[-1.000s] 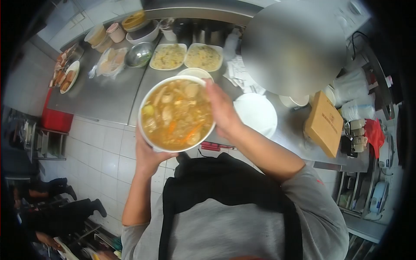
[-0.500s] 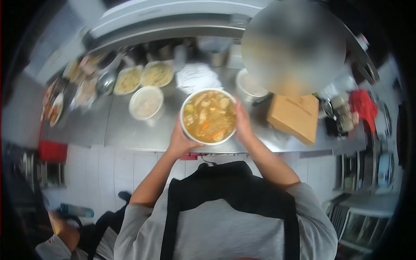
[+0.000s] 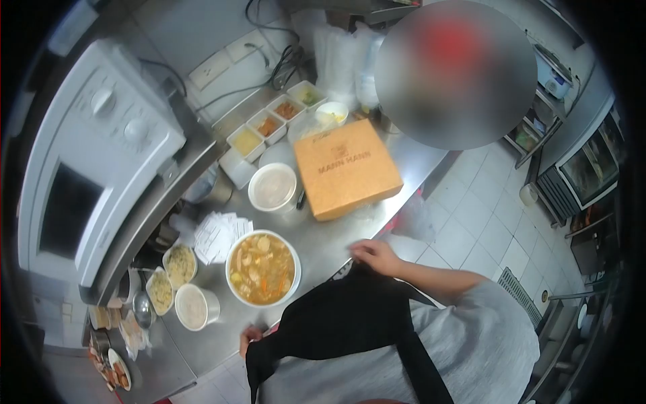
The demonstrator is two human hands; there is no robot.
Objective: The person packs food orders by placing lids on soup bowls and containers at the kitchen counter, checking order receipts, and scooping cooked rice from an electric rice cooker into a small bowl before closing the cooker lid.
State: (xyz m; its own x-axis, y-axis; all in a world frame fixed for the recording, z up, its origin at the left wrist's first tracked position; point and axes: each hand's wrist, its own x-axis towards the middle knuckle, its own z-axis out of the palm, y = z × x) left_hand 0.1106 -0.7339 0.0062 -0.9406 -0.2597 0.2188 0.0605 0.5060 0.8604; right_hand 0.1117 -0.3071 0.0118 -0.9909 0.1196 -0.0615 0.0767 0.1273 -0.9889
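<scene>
The soup bowl [image 3: 264, 268] is sitting on the table [image 3: 319, 244] by papers [image 3: 219, 236]. The right hand [image 3: 378, 256] is showing curled fingers near the black apron [image 3: 343, 311]. The left hand [image 3: 250, 339] is partly hiding. One cannot tell if they're holding anything.

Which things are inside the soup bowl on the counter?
In the bowl I see yellow-brown broth with pale chunks and orange strips. What lies deeper is covered by the broth, so I cannot see it.

- Long silver metal counter [image 3: 319, 246]: smooth, glossy.
- Square brown cardboard box [image 3: 350, 172]: smooth, matt.
- Round white plastic-looking bowl [image 3: 297, 269]: smooth, glossy.
- Black strapped cloth apron [image 3: 336, 323]: matt.
- Loose white paper slips [image 3: 219, 236]: matt.
</scene>
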